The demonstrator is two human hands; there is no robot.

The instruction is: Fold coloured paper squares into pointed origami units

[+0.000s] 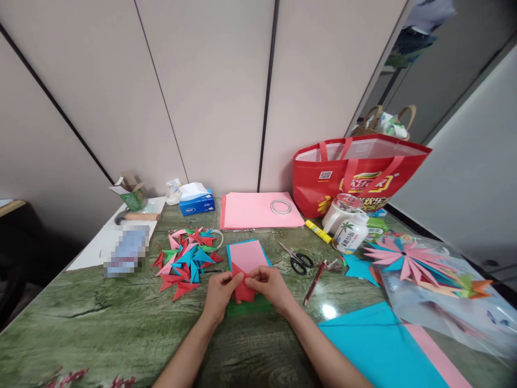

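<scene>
Between my two hands is a partly folded piece of red paper (244, 291), held over a small stack of coloured paper (247, 253) with a pink sheet on top and blue and green edges showing. My left hand (221, 293) pinches the red paper on its left side. On the opposite side, the fingers of my right hand (269, 285) are closed on it too. Left of my hands lies a pile of folded paper pieces (189, 261) in red, blue, pink and green. Black-handled scissors (298, 260) lie to the right of the stack.
Pink sheets (254, 210) with a ring (281, 207) lie at the back, beside a tissue box (196, 203). To the right are a yellow glue stick (318, 231), a white bottle (350, 233), a red bag (359, 172), a pen (315, 283) and large blue paper (379, 345). A hammer (137, 216) lies left.
</scene>
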